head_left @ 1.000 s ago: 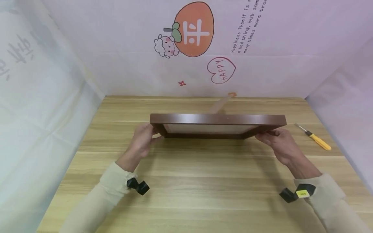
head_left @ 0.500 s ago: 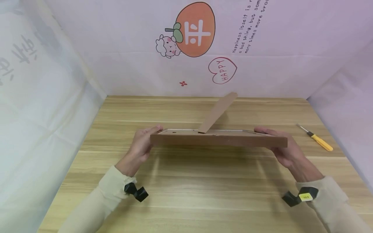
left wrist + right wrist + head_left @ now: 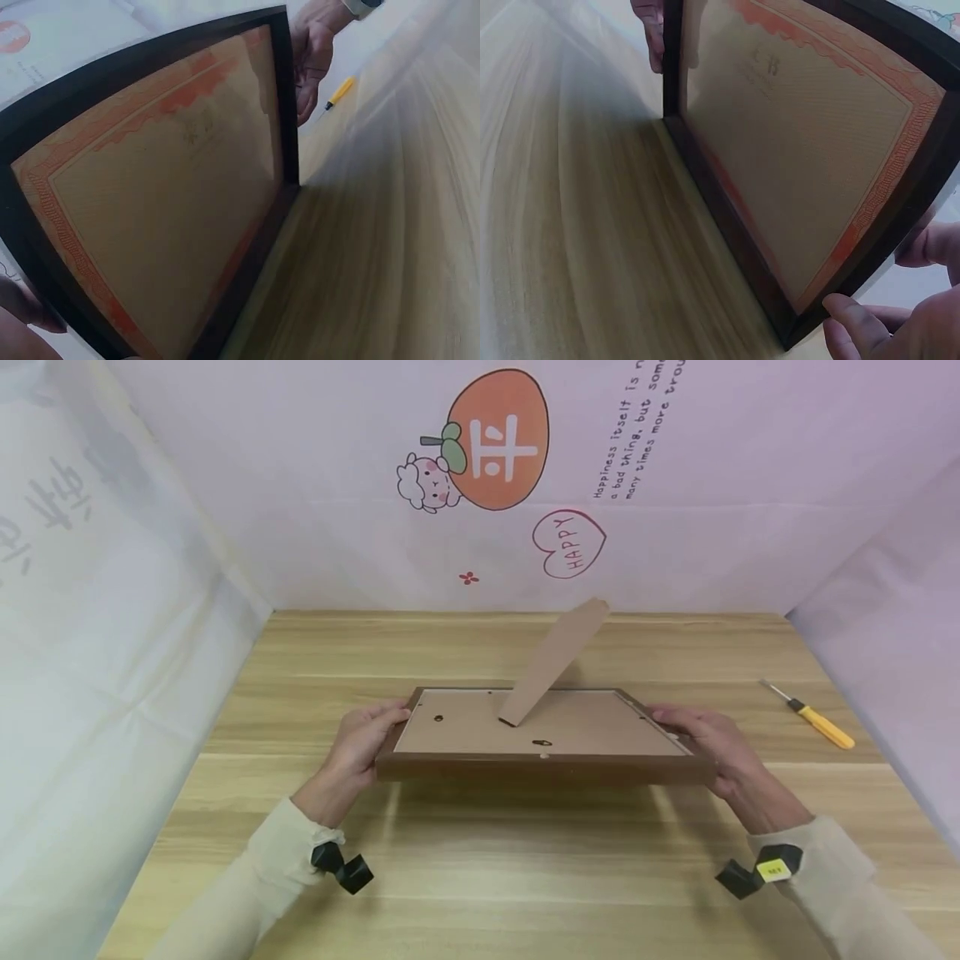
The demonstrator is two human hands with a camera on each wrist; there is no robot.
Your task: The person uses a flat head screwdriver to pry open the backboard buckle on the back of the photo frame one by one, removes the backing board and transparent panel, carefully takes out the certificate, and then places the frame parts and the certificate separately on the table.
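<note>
Between my two hands is a dark brown picture frame [image 3: 547, 768], tilted with its tan backing board [image 3: 450, 735] facing up. A cardboard easel leg [image 3: 555, 660] sticks up from the board, slanting toward the wall. Small metal fittings dot the backing. My left hand [image 3: 358, 745] grips the frame's left side, thumb on top; my right hand [image 3: 716, 747] grips its right side likewise. On the front face, seen in both wrist views, is a certificate [image 3: 165, 180] with a red patterned border. The frame's lower edge looks to be on or near the wooden table.
A screwdriver [image 3: 821, 725] with a yellow handle lies on the table [image 3: 525, 860] to the right of my right hand. White printed cloth [image 3: 337, 527] hangs behind the table and along both sides.
The frame has tipped over: its near edge swung down toward me, and the backing board with the easel leg came into view. Both hands still hold its sides. The screwdriver stayed put.
</note>
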